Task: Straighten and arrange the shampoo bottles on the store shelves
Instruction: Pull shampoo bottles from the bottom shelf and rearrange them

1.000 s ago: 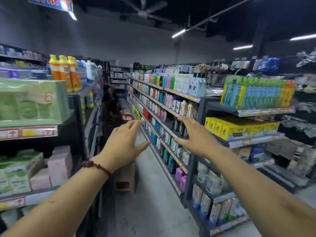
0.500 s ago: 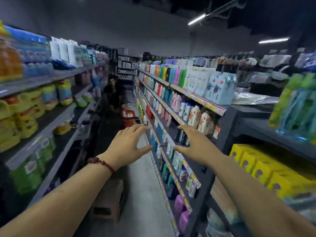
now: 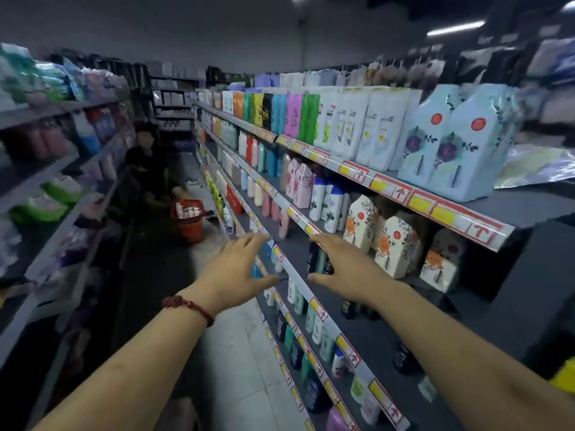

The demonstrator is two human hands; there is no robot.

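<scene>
Shampoo bottles fill the grey shelves on my right. White and blue bottles [image 3: 323,203] and pink ones [image 3: 299,185] stand on the second shelf [image 3: 298,214]. Dark bottles [image 3: 317,261] stand just past my right hand [image 3: 345,269], which reaches over that shelf's edge with fingers spread, holding nothing. My left hand [image 3: 236,269], with a red bracelet at the wrist, is stretched out over the aisle beside the shelf edge, fingers spread and empty. White floral refill packs [image 3: 393,247] stand to the right of my right hand.
Pale blue floral packs [image 3: 451,144] and coloured pouches [image 3: 280,110] line the top shelf. A person [image 3: 146,169] crouches down the aisle beside a red basket [image 3: 189,217] on the floor. Shelves of packaged goods [image 3: 56,194] run along the left.
I have moved forward along the aisle, closer to the right shelves. Both hands stay outstretched and empty, and my right hand now reaches over the second shelf's edge near the dark bottles.
</scene>
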